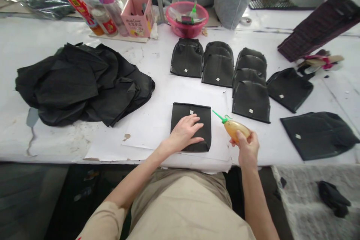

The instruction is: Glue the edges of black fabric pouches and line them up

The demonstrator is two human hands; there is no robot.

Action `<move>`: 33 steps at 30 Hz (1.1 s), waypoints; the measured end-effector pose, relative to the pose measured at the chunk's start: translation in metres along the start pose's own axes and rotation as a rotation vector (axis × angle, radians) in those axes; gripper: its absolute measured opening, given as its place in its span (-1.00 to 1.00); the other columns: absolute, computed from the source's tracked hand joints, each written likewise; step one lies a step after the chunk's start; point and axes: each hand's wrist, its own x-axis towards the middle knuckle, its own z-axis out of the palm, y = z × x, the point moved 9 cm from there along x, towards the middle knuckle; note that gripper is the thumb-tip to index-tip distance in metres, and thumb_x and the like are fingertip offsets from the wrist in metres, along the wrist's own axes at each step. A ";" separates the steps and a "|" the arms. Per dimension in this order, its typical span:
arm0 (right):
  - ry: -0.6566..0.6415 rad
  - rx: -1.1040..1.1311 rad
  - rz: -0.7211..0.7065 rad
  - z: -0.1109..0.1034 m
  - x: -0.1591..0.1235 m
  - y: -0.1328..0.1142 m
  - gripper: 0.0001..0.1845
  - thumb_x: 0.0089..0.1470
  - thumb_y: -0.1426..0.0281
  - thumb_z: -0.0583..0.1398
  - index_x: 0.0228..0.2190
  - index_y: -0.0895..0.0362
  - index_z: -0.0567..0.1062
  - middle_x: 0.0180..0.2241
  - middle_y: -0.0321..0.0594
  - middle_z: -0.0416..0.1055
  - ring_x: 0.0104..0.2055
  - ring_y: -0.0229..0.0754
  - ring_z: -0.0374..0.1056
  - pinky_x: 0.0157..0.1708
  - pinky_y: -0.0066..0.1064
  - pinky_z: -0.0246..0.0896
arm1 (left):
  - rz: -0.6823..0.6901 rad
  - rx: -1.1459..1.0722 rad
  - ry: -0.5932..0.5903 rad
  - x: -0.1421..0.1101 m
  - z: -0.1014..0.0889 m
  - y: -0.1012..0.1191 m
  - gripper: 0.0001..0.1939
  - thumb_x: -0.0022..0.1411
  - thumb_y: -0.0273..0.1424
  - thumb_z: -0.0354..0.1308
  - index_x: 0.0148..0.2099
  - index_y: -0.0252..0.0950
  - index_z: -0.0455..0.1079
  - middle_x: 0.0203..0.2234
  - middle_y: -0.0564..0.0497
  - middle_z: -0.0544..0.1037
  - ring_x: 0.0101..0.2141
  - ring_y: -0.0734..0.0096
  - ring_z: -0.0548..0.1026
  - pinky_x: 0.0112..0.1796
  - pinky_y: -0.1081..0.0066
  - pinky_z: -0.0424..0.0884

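Black fabric piece (191, 126) pinned flat on near table (42, 41) by open left hand (186, 131), steadying it; right hand (245, 146) clenched round glue bottle (235, 127), nozzle aimed leftward at it.

Black fabric piece (194, 120) — rectangular, small white tag near its far edge — lies flat under my left hand (187, 132). Glue bottle (235, 126) — amber, green nozzle — sits tilted in my right hand (245, 145), nozzle toward the piece.
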 end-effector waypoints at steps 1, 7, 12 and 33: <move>0.002 -0.045 -0.024 0.001 0.000 -0.003 -0.35 -0.19 0.05 0.51 -0.20 0.11 0.40 -0.33 -0.27 0.51 -0.60 -0.24 0.40 -0.70 -0.45 0.24 | 0.020 0.017 -0.008 0.012 0.003 -0.005 -0.58 0.01 -0.38 0.55 -0.04 -0.17 0.61 0.19 -0.23 0.51 0.39 -0.16 0.22 0.43 0.03 -0.10; -0.027 -0.262 -0.136 0.009 0.001 -0.022 -0.24 -0.23 -0.02 0.52 -0.13 0.08 0.38 -0.20 -0.20 0.51 -0.50 -0.19 0.46 -0.61 -0.38 0.38 | -0.013 0.199 -0.068 0.053 0.023 -0.040 -0.07 -0.54 -0.29 0.71 0.01 -0.26 0.54 0.33 -0.37 0.35 0.42 -0.38 0.10 0.43 -0.02 -0.29; -0.054 -0.403 -0.239 0.019 0.009 -0.030 -0.20 -0.21 -0.09 0.48 -0.07 0.10 0.41 -0.14 -0.12 0.53 -0.25 -0.01 0.55 -0.23 -0.14 0.55 | -0.022 0.385 -0.163 0.052 0.034 -0.043 0.14 -0.50 -0.24 0.71 0.23 -0.35 0.45 0.40 -0.47 0.22 0.44 -0.43 0.03 0.42 -0.05 -0.36; -0.095 -0.731 -0.534 0.046 0.022 -0.052 -0.28 -0.03 -0.19 0.33 -0.05 0.07 0.44 -0.11 -0.07 0.54 -0.13 0.05 0.48 -0.02 -0.06 0.42 | -0.040 0.348 -0.140 0.054 0.044 -0.039 0.15 -0.62 -0.16 0.72 0.14 -0.36 0.51 0.41 -0.53 0.17 0.46 -0.53 -0.09 0.39 -0.15 -0.51</move>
